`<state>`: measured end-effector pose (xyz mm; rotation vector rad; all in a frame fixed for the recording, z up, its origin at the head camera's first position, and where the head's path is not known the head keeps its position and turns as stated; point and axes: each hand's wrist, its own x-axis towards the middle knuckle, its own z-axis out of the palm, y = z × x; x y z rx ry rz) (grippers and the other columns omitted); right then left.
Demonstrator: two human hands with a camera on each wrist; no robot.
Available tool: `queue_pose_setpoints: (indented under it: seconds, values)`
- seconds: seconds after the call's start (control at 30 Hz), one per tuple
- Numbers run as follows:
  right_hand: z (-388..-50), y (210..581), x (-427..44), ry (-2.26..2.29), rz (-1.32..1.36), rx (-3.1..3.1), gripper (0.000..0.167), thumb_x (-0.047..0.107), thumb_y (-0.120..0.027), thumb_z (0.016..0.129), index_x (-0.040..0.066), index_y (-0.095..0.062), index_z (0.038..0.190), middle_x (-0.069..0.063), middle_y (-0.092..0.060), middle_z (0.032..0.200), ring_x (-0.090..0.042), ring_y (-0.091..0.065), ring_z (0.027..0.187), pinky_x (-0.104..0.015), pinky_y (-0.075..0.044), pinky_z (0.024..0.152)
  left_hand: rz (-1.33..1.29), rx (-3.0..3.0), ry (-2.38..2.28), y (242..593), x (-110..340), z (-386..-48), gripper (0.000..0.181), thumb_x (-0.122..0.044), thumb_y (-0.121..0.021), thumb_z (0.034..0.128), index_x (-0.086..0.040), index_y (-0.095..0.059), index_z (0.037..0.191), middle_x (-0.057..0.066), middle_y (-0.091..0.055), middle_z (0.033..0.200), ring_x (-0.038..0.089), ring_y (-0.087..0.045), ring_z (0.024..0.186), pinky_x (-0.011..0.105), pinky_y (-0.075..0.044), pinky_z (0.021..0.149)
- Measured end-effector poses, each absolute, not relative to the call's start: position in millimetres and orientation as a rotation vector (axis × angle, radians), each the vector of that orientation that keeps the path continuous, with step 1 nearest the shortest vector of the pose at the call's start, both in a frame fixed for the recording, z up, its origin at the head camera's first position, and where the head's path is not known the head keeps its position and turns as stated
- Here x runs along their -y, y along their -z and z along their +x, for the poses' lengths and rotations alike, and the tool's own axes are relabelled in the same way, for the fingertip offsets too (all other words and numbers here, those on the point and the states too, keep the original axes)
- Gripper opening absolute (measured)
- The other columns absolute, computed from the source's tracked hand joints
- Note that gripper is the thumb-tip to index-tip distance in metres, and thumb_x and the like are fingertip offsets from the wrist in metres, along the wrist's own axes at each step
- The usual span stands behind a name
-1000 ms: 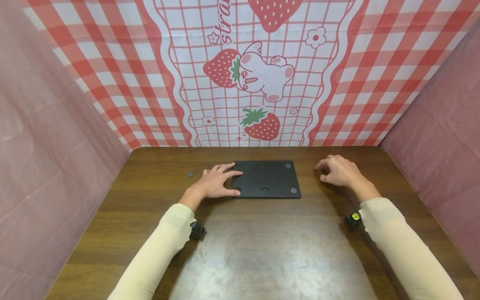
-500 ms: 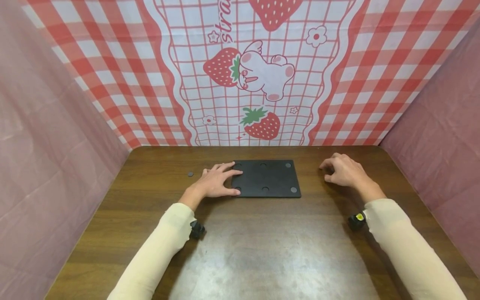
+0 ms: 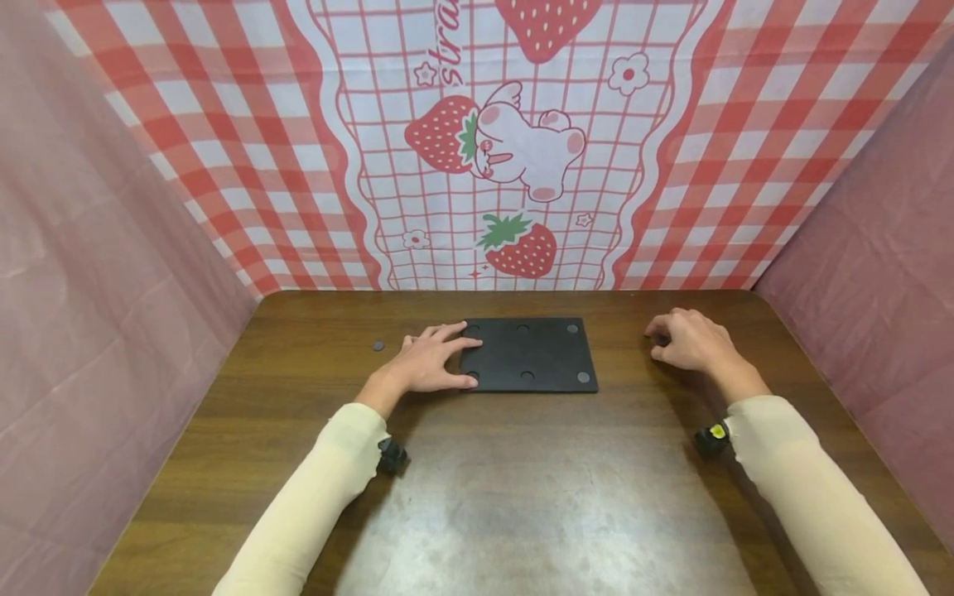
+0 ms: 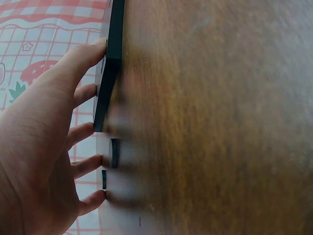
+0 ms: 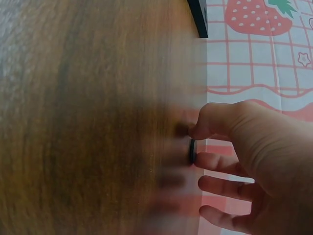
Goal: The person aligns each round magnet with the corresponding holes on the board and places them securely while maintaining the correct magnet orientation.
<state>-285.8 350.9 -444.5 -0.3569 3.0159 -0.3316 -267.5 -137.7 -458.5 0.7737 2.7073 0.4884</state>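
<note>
Black rectangular board (image 3: 531, 356) lying flat on a wooden tabletop (image 3: 514, 480), near the middle of its far edge. Grey round pieces (image 3: 584, 377) sit at the board's far right and near right corners; round outlines show midway along its long edges. The left hand (image 3: 426, 362), fingers spread, rests on the board's left end, the thumb at the near left corner and a fingertip at the far left corner. Toward the tabletop's left edge lies a small dark disc (image 3: 378, 346); the left wrist view shows two flat discs (image 4: 114, 153) near the outer fingers. The right hand (image 3: 693, 341), well apart from the left, is toward the tabletop's far right corner, thumb and fingers bent with a gap between. In the right wrist view, a black disc (image 5: 192, 151) appears between thumb and index fingertips; whether they pinch it cannot be told.
</note>
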Motion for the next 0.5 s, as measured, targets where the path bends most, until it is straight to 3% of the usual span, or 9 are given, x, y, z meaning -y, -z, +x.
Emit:
queue_pose_setpoints:
  seconds: [0.5]
  values:
    - [-286.9, 442.1, -352.6, 0.329, -0.306, -3.004, 0.032, 0.017, -0.082, 0.093, 0.008, -0.08, 0.124, -0.017, -0.076, 0.111, -0.036, -0.07, 0.101, -0.063, -0.057, 0.076, 0.767, -2.709, -0.486, 459.3, 138.1, -268.9, 0.08, -0.062, -0.072, 0.1039, -0.036, -0.045, 0.174, 0.004, -0.019, 0.192, 0.047, -0.019, 0.176, 0.089, -0.019, 0.13]
